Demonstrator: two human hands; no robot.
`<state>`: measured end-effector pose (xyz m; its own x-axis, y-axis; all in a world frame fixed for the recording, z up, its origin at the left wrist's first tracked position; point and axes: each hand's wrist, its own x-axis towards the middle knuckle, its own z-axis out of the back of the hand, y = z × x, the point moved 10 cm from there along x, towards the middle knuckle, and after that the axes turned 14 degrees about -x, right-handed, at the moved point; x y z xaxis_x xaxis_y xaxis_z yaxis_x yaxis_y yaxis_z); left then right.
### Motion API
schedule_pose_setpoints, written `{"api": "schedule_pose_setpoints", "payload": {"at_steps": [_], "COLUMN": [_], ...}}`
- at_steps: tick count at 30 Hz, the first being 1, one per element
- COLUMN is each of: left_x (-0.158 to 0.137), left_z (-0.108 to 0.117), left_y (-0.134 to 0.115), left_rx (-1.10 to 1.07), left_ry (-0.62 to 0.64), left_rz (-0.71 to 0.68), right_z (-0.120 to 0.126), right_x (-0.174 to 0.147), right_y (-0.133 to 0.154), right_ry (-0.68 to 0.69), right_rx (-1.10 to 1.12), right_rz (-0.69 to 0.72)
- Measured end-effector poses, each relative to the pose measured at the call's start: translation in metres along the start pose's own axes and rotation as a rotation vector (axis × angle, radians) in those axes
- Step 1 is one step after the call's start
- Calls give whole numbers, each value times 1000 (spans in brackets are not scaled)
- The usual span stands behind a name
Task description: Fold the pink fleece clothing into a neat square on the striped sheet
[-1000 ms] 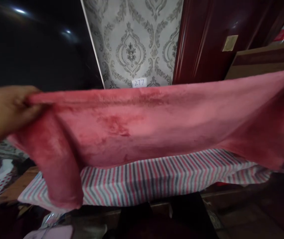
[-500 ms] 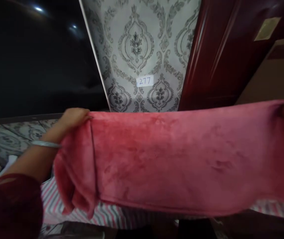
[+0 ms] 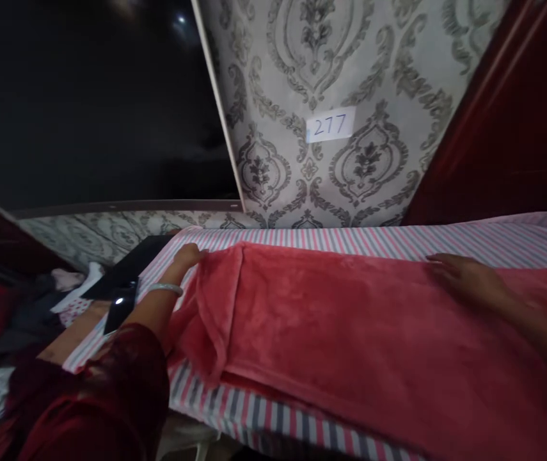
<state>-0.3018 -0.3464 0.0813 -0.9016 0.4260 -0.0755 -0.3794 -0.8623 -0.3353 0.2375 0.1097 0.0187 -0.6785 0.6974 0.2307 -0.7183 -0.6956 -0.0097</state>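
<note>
A red plush blanket (image 3: 331, 320) lies folded in a long strip over a striped cloth (image 3: 273, 238). Its left end is turned over, with a visible seam and loose folds. My left hand (image 3: 189, 255), with a pale bangle on the wrist, is closed at the blanket's far left corner; the fingertips are partly hidden. Toward the right, my right hand (image 3: 467, 278) rests on the blanket near its far edge, fingers stretched out and not gripping.
A large dark screen (image 3: 100, 109) stands at the back left. Patterned wallpaper bears a paper label (image 3: 331, 124) reading 277. Dark red wood (image 3: 503, 141) is at the back right. A black object (image 3: 122, 307) lies by my left forearm, with piled clothes (image 3: 38, 307) farther left.
The blanket has come down from being held stretched up to lying on the striped cloth. My right hand has let go of its end and moved inward. The view has shifted.
</note>
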Motion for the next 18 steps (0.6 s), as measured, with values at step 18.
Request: {"api": "schedule_pose_setpoints", "payload": {"at_steps": [18], "left_x": [-14], "left_z": [-31], "left_y": [31], "left_rx": [-270], "left_ry": [-139], "left_rz": [74], "right_z": [-32], "right_x": [10], "right_y": [47], "right_ry": [-3], "right_rx": [-128], "right_rz": [2]}}
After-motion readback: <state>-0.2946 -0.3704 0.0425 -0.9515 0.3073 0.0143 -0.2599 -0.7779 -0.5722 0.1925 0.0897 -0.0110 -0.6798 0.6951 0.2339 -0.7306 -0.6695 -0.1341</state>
